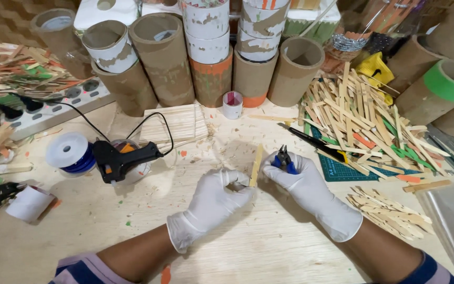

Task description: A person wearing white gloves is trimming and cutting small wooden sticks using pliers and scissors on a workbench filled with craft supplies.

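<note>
Both hands wear white gloves over a pale wooden worktop [132, 221]. My left hand [214, 200] pinches the lower end of a thin wooden stick [257, 164], which stands nearly upright. My right hand [303, 181] grips small blue-handled cutting pliers [285, 159], whose dark jaws sit just right of the stick, close to its middle. Whether the jaws touch the stick I cannot tell.
A black glue gun [124, 158] lies left beside a blue wire spool [72, 152]. A flat panel of joined sticks [177, 125] is behind. Cardboard tubes [164, 58] line the back. Loose sticks [353, 115] cover a green cutting mat [342, 171] at right. A power strip [53, 105] is far left.
</note>
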